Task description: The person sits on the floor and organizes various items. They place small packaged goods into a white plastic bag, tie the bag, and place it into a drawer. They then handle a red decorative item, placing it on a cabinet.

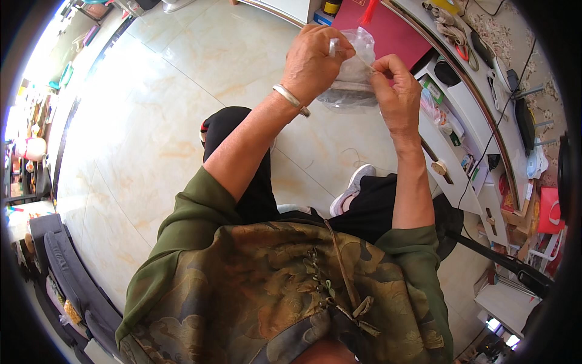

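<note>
Both hands are raised in front of my body, at about the same height. My left hand point(313, 61), with a silver bangle point(287, 96) at its wrist, pinches one end of a thin pale strand point(362, 62). A small whitish piece point(333, 47) shows at its fingers; I cannot tell whether it is a ring. At the strand's other end, the thumb and forefinger of my right hand point(396, 88) are pressed together. Behind the fingers is a clear plastic bag point(348, 98) with something pale and grey inside. Whether the strand belongs to the bag is unclear.
On the right, a long cabinet has open drawers point(454, 182) full of small items, and a black cord point(485, 150) crosses its top. A red panel point(386, 27) lies beyond the bag. Loose thread point(357, 157) lies on the tiled floor point(150, 113) near my sneaker point(352, 189).
</note>
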### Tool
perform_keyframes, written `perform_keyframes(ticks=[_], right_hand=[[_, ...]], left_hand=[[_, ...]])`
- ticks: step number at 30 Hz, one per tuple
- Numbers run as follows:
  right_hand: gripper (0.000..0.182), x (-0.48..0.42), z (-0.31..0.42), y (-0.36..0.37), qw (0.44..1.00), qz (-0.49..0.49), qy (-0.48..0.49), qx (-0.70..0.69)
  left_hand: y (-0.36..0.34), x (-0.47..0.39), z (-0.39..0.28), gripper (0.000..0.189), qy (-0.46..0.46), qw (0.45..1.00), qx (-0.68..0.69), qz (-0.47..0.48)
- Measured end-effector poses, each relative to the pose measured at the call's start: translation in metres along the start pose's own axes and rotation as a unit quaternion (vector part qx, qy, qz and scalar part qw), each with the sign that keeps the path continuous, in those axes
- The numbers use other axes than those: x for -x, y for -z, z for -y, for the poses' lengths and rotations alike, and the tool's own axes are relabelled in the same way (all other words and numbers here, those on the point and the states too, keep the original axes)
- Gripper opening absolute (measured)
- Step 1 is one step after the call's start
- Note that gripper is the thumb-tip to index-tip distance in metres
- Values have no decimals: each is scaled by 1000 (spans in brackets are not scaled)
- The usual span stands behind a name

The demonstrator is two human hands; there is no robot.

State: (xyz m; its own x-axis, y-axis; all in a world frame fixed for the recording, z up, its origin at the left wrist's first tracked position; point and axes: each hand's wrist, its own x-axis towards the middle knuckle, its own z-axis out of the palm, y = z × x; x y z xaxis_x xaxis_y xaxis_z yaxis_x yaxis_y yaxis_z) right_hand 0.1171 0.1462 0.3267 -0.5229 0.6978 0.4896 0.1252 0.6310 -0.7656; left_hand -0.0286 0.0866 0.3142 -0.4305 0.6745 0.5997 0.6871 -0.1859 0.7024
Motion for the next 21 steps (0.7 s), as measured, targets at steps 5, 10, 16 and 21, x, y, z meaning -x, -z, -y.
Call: perform_keyframes(ticks=[5, 10, 16, 21], right_hand=[[5, -4, 4, 1, 999, 10, 8, 40], [6, -4, 7, 1, 999, 10, 11, 45], [10, -1, -27, 3, 997, -29, -16, -67], [13, -4, -32, -3, 973, -44, -131, -186]], left_hand=[[3, -4, 6, 7, 39, 999, 9, -25], [6, -5, 9, 10, 63, 996, 59, -29], [-8, -3, 16, 14, 176, 957, 226, 34], [6, 1, 19, 51, 242, 916, 320, -12]])
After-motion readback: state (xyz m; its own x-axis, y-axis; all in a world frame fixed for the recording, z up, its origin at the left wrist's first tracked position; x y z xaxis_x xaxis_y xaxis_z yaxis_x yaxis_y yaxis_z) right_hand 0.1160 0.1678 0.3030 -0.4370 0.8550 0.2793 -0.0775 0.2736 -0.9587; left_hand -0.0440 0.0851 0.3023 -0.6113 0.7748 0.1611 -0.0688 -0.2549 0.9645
